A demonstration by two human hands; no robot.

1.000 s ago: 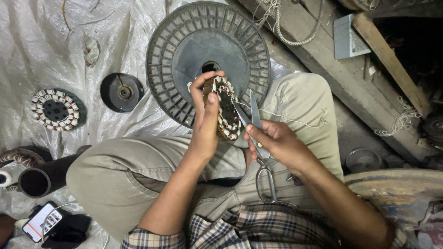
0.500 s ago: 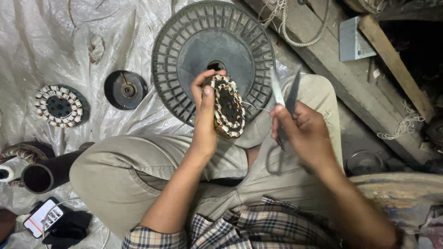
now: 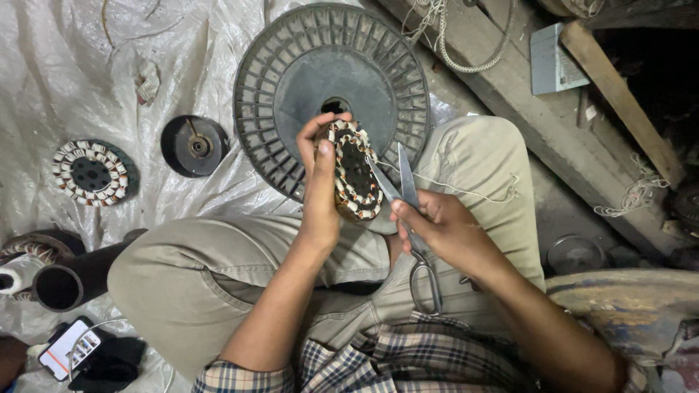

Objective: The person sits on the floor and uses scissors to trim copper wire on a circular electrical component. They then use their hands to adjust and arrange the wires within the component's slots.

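Left hand point(image 3: 320, 182) grips the wound stator point(image 3: 354, 171) upright over the lap, in front of the big spool point(image 3: 306, 80). Right hand point(image 3: 448, 229) holds the scissors point(image 3: 408, 211) just beside it, blades slightly parted, tips touching the stator's windings.

This is a small repair workshop, the floor-level sort where motors get rewound. A person sits cross-legged on a crinkled plastic sheet point(image 3: 65, 65) spread over the floor, with the work lying all around: a wound stator point(image 3: 90, 172) with its copper coils, a dark round motor part point(image 3: 194, 145), a big ribbed grey plastic spool point(image 3: 331, 87), a black pipe point(image 3: 73, 280). Rough timber planks point(image 3: 619, 102), loose bits of cord point(image 3: 466, 51) and dusty, rusted metal point(image 3: 626, 306) crowd the right side. A phone point(image 3: 65, 348) lies by the knee.
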